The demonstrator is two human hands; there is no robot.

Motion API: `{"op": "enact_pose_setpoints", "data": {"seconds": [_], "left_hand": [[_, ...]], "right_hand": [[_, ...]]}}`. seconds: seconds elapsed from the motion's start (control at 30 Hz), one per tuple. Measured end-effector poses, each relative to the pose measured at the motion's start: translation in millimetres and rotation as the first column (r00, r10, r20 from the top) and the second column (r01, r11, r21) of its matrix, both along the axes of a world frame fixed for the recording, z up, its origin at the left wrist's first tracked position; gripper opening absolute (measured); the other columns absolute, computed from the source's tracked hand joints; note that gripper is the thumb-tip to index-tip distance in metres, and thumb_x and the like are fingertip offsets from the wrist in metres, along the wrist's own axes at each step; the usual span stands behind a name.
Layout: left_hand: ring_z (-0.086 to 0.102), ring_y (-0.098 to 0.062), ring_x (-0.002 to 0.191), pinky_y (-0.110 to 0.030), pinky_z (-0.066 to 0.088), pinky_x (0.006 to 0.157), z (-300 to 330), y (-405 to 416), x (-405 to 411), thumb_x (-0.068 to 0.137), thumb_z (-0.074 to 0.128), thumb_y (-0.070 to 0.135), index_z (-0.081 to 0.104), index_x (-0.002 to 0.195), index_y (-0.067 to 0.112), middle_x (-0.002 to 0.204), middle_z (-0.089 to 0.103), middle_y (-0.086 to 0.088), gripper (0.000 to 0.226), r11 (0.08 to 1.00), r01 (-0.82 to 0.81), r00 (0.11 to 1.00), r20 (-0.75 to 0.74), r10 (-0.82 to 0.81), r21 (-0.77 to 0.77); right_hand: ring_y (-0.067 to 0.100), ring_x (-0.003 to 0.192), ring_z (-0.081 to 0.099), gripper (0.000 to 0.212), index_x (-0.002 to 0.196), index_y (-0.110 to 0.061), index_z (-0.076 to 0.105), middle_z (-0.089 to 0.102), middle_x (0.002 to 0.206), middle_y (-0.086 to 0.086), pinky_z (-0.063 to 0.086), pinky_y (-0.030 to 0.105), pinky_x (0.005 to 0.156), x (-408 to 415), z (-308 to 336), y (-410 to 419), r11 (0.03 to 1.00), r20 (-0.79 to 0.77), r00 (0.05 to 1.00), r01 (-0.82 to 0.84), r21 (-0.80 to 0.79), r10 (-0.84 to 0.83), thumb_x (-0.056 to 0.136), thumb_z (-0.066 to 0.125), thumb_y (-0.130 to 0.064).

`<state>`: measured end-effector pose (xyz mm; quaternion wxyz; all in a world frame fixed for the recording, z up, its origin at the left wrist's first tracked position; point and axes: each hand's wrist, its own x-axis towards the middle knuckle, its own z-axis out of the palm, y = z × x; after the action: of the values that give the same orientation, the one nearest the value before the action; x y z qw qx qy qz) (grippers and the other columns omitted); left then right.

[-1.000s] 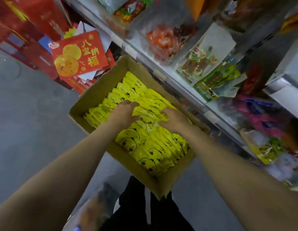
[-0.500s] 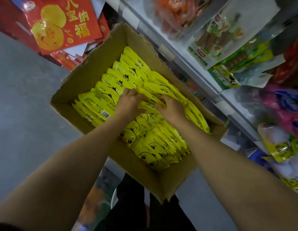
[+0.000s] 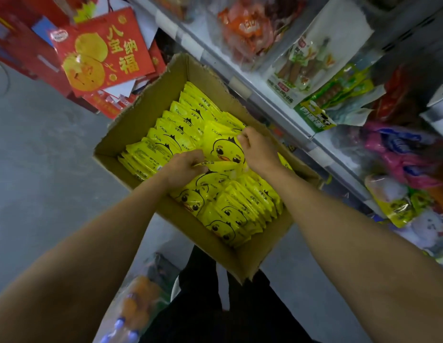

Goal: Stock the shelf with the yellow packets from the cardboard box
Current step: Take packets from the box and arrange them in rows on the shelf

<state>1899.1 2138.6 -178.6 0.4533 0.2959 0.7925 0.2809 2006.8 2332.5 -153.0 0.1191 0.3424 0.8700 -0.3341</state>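
An open cardboard box (image 3: pixel 141 112) stands on the floor, packed with rows of yellow packets (image 3: pixel 181 129) printed with a duck face. Both my hands are inside it. My left hand (image 3: pixel 183 167) pinches the lower edge of a raised yellow packet (image 3: pixel 223 149), and my right hand (image 3: pixel 260 149) grips its upper right side. The packet faces me, tilted up above the rows. The shelf (image 3: pixel 252 95) runs along the right of the box.
The shelf holds bagged snacks: sausage packs (image 3: pixel 302 60), green packs (image 3: pixel 334 100), pink bags (image 3: pixel 401 157). Red gift boxes (image 3: pixel 101 53) are stacked at the upper left. Grey floor lies to the left. A bag of orange items (image 3: pixel 138 300) lies by my legs.
Both hands dug into the rows, then lifted one packet up so its duck face shows. The view shifted, with the box now lower and more central.
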Motion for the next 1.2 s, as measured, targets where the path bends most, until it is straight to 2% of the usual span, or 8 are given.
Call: {"op": "enact_pose_setpoints", "data": {"seconds": [0.17, 0.33, 0.47, 0.57, 0.73, 0.83, 0.97, 1.2], "left_hand": [[0.036, -0.016, 0.063, -0.026, 0.028, 0.055, 54, 9, 15, 0.096, 0.057, 0.025, 0.053, 0.097, 0.013, 0.067, 0.041, 0.000, 0.012, 0.998, -0.069, 0.993, 0.094, 0.068, 0.004], [0.044, -0.010, 0.068, -0.028, 0.032, 0.059, 106, 16, 30, 0.091, 0.060, 0.046, 0.056, 0.098, 0.016, 0.072, 0.046, 0.006, 0.031, 0.992, -0.110, 0.988, 0.117, 0.102, 0.062], [0.046, -0.017, 0.126, -0.033, 0.036, 0.099, 149, 27, 49, 0.068, 0.074, 0.064, 0.046, 0.136, 0.017, 0.131, 0.053, -0.001, 0.088, 0.990, -0.134, 0.954, 0.275, 0.120, 0.032], [0.027, -0.022, 0.143, -0.039, 0.026, 0.110, 186, 44, 72, 0.076, 0.076, 0.045, 0.027, 0.150, 0.019, 0.155, 0.030, -0.002, 0.093, 0.996, -0.081, 0.950, 0.304, 0.067, 0.034], [0.045, -0.012, 0.126, -0.038, 0.028, 0.112, 250, 77, 136, 0.071, 0.082, 0.042, 0.047, 0.129, 0.033, 0.120, 0.051, 0.020, 0.069, 0.995, 0.083, 0.948, 0.303, -0.098, 0.062], [0.054, -0.018, 0.123, -0.049, 0.034, 0.111, 275, 98, 181, 0.045, 0.091, 0.056, 0.056, 0.125, 0.027, 0.130, 0.061, 0.008, 0.092, 0.985, 0.132, 0.939, 0.305, -0.161, 0.115], [0.049, -0.015, 0.127, -0.037, 0.031, 0.112, 317, 128, 247, 0.058, 0.090, 0.043, 0.049, 0.136, 0.016, 0.139, 0.052, 0.007, 0.092, 0.969, 0.156, 0.960, 0.201, -0.194, 0.190], [0.069, -0.033, 0.097, -0.045, 0.057, 0.083, 379, 194, 346, 0.061, 0.086, 0.025, 0.067, 0.109, 0.008, 0.105, 0.073, -0.013, 0.054, 0.913, 0.324, 0.930, 0.095, -0.356, 0.250]], "right_hand": [[0.039, 0.097, 0.061, 0.033, 0.104, -0.005, 0.062, 0.068, 0.102, 0.021, 0.038, 0.039, 0.070, 19, 48, 20, 0.993, -0.102, 0.992, 0.087, 0.085, -0.078, 0.104, 0.045, -0.033], [0.029, 0.086, 0.062, 0.049, 0.087, -0.006, 0.069, 0.068, 0.090, 0.014, 0.046, 0.037, 0.075, 45, 100, 36, 0.918, -0.231, 0.891, 0.358, -0.168, -0.390, 0.088, 0.063, -0.054], [0.004, 0.065, 0.064, 0.020, 0.073, -0.023, 0.068, 0.070, 0.069, -0.011, 0.048, 0.019, 0.061, 76, 147, 44, 0.816, -0.331, 0.769, 0.403, -0.414, -0.547, 0.084, 0.076, -0.037], [0.013, 0.077, 0.073, 0.011, 0.079, -0.023, 0.071, 0.076, 0.081, -0.005, 0.058, 0.030, 0.073, 106, 183, 52, 0.785, -0.372, 0.727, 0.369, -0.497, -0.577, 0.079, 0.083, -0.023], [0.015, 0.071, 0.072, 0.013, 0.082, -0.021, 0.073, 0.076, 0.079, -0.003, 0.057, 0.028, 0.064, 173, 241, 73, 0.771, -0.473, 0.636, 0.339, -0.539, -0.610, 0.076, 0.084, -0.021], [0.022, 0.077, 0.074, 0.018, 0.086, -0.019, 0.073, 0.077, 0.082, 0.001, 0.060, 0.035, 0.067, 226, 278, 88, 0.773, -0.554, 0.548, 0.343, -0.534, -0.627, 0.074, 0.086, -0.022], [0.021, 0.078, 0.074, 0.035, 0.105, -0.009, 0.070, 0.077, 0.092, 0.005, 0.060, 0.036, 0.068, 303, 323, 109, 0.793, -0.649, 0.460, 0.283, -0.539, -0.606, 0.074, 0.085, -0.015], [0.024, 0.085, 0.073, 0.029, 0.106, -0.018, 0.066, 0.076, 0.097, 0.004, 0.059, 0.042, 0.074, 433, 382, 152, 0.812, -0.769, 0.273, 0.278, -0.513, -0.579, 0.080, 0.079, -0.012]]}}
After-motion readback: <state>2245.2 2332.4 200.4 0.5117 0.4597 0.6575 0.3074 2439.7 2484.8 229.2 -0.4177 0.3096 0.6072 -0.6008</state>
